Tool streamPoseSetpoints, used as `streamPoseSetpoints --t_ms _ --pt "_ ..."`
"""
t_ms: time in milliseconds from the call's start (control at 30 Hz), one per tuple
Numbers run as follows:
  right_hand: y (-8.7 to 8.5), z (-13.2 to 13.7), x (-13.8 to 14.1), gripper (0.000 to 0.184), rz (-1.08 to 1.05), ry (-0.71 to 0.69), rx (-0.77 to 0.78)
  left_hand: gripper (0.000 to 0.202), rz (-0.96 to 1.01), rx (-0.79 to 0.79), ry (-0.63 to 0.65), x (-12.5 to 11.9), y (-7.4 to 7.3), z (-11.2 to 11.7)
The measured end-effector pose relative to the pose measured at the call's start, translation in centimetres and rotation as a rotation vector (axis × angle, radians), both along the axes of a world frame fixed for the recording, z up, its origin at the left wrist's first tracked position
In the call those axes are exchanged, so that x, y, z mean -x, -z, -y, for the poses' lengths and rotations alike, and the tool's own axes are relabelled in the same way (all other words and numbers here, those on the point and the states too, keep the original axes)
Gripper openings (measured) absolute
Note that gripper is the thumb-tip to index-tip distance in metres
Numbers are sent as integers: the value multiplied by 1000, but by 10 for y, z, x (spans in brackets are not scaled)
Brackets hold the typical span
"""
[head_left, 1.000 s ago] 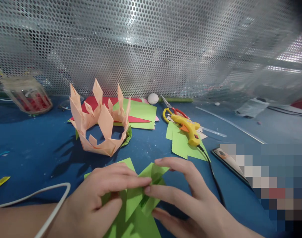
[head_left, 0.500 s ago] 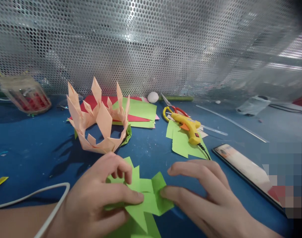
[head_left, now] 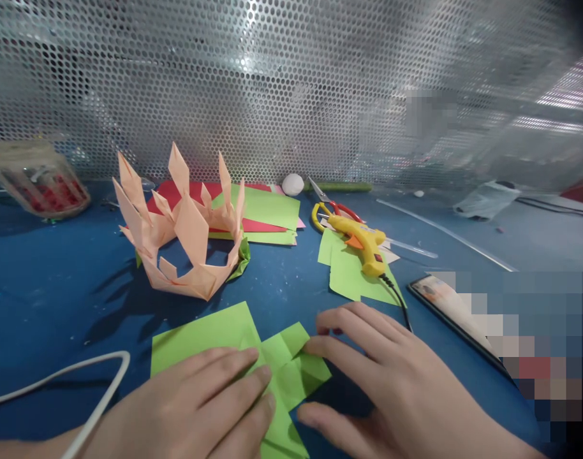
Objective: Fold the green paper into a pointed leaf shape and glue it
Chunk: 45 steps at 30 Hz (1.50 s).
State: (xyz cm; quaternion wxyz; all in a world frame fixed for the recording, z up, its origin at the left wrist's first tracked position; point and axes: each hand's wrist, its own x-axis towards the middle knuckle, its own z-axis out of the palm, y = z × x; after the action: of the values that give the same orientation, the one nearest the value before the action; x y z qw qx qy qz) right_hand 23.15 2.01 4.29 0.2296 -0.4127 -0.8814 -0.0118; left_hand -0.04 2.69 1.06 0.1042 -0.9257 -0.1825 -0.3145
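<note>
A folded piece of light green paper (head_left: 291,357) lies on the blue table near me, creased and with a flap standing up on its right. My left hand (head_left: 200,408) rests flat across it, fingers stretched out and pressing down; a broad green part (head_left: 200,328) shows beyond the knuckles. At the right flap, my right hand (head_left: 387,376) has its fingertips against or just beside the paper, thumb apart and lower down. Behind them stands a peach paper crown (head_left: 192,233) with tall pointed pieces and a bit of green at its side.
A yellow glue gun (head_left: 363,242) lies on green paper scraps, with scissors (head_left: 337,207) behind it. To the right is a phone (head_left: 457,312). Red and green sheets (head_left: 263,207) lie behind the crown. A glass jar (head_left: 50,185) stands far left; a white cable (head_left: 95,357) loops nearby.
My left hand has gone from pinching the green paper to lying flat on it, and the paper is spread wider on the left. My right fingers have loosened from the flap.
</note>
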Motion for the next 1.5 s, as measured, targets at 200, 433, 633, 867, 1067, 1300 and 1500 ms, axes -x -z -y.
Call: streamPoseSetpoints --t_ms 200,433,633,867,1067,1300,1500 --pt "7 4 2 15 -232 24 291 34 0 -3 -4 -4 -6 -4" --pt "6 3 5 25 -395 34 498 34 77 9 17 -2 1 -1" --pt "5 3 7 25 -418 11 525 37 73 80 79 -1 -4 -3" --pt "7 2 7 16 -330 -3 533 40 96 113 106 -5 -5 -4" --pt "6 0 8 18 -349 -12 488 45 122 211 74 -7 -3 -4" --pt "9 6 11 20 -347 -37 321 42 75 25 64 -7 -3 -3" --pt "10 6 2 20 -206 -103 175 43 -9 -52 35 -5 -8 -3"
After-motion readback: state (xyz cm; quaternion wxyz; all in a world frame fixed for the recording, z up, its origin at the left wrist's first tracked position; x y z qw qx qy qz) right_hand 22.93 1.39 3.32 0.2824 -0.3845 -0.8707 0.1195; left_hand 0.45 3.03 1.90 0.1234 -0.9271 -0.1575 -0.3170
